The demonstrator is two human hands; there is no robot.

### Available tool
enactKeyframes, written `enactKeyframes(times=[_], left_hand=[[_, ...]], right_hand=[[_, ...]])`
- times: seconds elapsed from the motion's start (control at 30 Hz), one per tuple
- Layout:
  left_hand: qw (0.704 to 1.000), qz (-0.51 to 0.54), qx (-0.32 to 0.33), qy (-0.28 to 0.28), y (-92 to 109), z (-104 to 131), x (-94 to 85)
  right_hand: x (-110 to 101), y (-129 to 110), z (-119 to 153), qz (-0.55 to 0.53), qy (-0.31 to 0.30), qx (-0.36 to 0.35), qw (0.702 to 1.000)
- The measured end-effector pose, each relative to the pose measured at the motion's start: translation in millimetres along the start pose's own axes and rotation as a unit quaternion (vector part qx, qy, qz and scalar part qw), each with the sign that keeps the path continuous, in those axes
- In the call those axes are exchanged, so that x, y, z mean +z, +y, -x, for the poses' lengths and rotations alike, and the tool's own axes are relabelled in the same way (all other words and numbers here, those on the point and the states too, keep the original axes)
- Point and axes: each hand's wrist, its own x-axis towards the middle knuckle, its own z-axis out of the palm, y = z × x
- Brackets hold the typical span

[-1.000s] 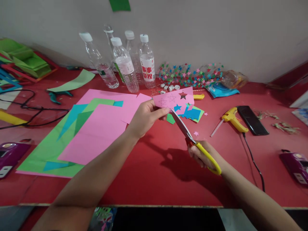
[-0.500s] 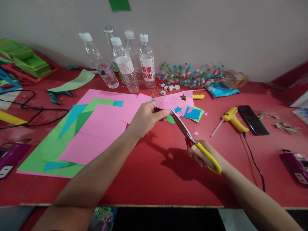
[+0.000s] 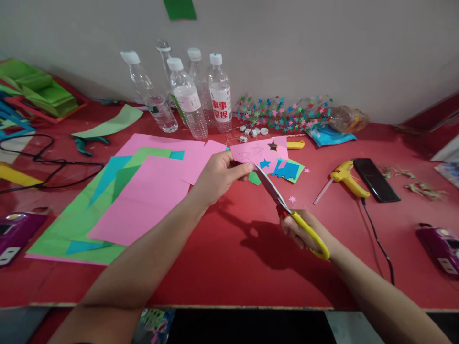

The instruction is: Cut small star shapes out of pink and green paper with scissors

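My left hand (image 3: 217, 179) pinches the lower left edge of a pink paper strip (image 3: 247, 152), which has pencilled stars and a star-shaped hole. My right hand (image 3: 301, 230) is closed round the yellow and red handles of the scissors (image 3: 274, 191). The blades point up and left, and their tips touch the strip's lower edge beside my left thumb. Beyond the strip lie blue paper scraps (image 3: 287, 168) and a blue star (image 3: 265, 164). A small pink star (image 3: 292, 199) lies just above the scissors.
Clear bottles (image 3: 190, 107) stand by the wall, near a star-filled bottle (image 3: 283, 113). Pink and green sheets (image 3: 143, 200) are spread at left. A yellow glue gun (image 3: 349, 179) with a cord and a black phone (image 3: 376, 179) lie at right.
The view has shifted very slightly, so the bottles sit a little lower in it. Both hands, the strip and the scissors look almost unchanged.
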Motion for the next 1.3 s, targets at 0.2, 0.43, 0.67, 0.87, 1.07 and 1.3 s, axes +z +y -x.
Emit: enactKeyframes(times=[0.2,0.43,0.67,0.87,1.07,1.3], left_hand=[[1.000,0.028,-0.006,-0.004,-1.2,-1.2,0.1],[0.993,0.115,-0.010,-0.022,-5.2,-2.1,1.6],[0.986,0.163,-0.028,0.000,-8.3,3.4,13.2],[0.980,0.193,0.008,0.044,-18.7,7.9,25.1],[0.974,0.202,0.036,0.096,-32.2,12.9,36.6],[0.973,0.190,0.027,0.130,-40.1,16.3,41.7]], right_hand=[[-0.4,1.7,-1.6,0.002,-0.007,-0.012,1.000],[-4.5,15.6,-4.2,-0.014,-0.039,-0.056,0.998],[-4.8,13.4,-4.1,-0.037,-0.041,-0.057,0.997],[2.8,6.0,-1.7,-0.046,-0.021,-0.024,0.998],[16.2,5.5,-2.0,-0.056,-0.002,-0.008,0.998],[26.7,-2.8,-3.8,-0.059,0.016,0.014,0.998]])
